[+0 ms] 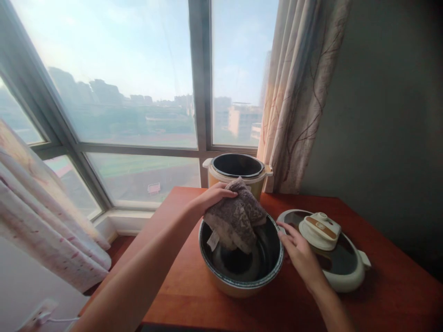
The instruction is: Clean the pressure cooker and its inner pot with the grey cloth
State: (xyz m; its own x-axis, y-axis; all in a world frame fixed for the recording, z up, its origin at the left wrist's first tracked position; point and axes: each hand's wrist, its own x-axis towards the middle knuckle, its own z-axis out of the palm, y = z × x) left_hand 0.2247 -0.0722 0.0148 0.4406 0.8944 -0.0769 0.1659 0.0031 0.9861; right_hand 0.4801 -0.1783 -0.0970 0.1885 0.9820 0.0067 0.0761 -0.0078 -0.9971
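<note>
A grey-brown patterned cloth [235, 216] with a small white tag hangs from my left hand [216, 197], which pinches its upper edge. The cloth droops over the far rim and into the opening of a dark-lined inner pot [238, 288]. At the pot's right side is my right hand [294, 244], its fingertips against the rim and its thumb bent near it. The pot's dark inside shows below the cloth, while the far part is covered.
Behind the pot stands a cooker body [254, 186] with two side handles. A round lid [346, 281] with a cream knob lies to the right on the red-brown wooden table [183, 276]. Curtains [290, 115] frame the windows; a wall socket [39, 318] with a plugged cord is low left.
</note>
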